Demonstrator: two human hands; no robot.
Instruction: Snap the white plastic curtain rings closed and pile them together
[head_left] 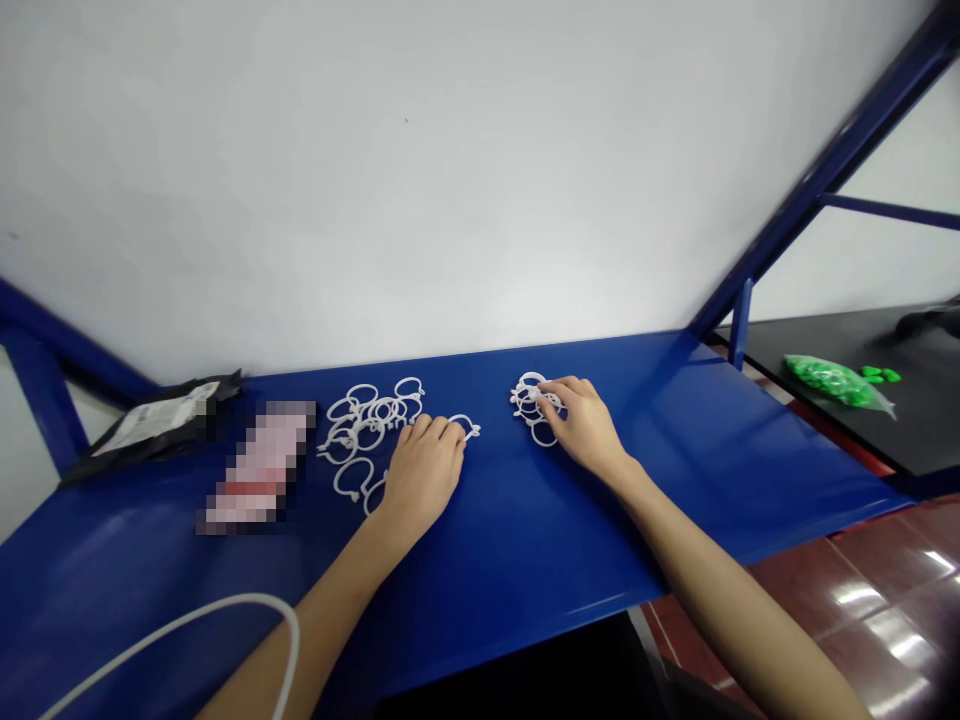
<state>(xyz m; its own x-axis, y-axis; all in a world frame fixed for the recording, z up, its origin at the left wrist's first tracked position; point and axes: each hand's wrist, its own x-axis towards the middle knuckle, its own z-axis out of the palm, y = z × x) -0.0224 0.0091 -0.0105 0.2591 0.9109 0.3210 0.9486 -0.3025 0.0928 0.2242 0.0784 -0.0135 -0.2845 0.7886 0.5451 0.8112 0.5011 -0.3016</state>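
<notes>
My left hand (429, 460) is palm down with its fingers curled together, at the right side of a loose spread of white plastic ring clips (369, 432). One white ring clip (465, 424) sticks out from beneath its fingertips; the grip itself is partly hidden. Over a smaller pile of white ring clips (543, 433), my right hand (585, 420) pinches a white ring clip (534, 395) between thumb and forefinger. The clips are open hoops with small knobs at the ends. Both hands rest low over the blue table (517, 520).
To the left lie a black plastic package (161, 415) with a white label and a pixelated pinkish item (262, 465). A white cable (247, 598) loops across the lower left. On a black table at right lies a bag of green pieces (836, 380). Blue frame bars (795, 210) slope at both sides.
</notes>
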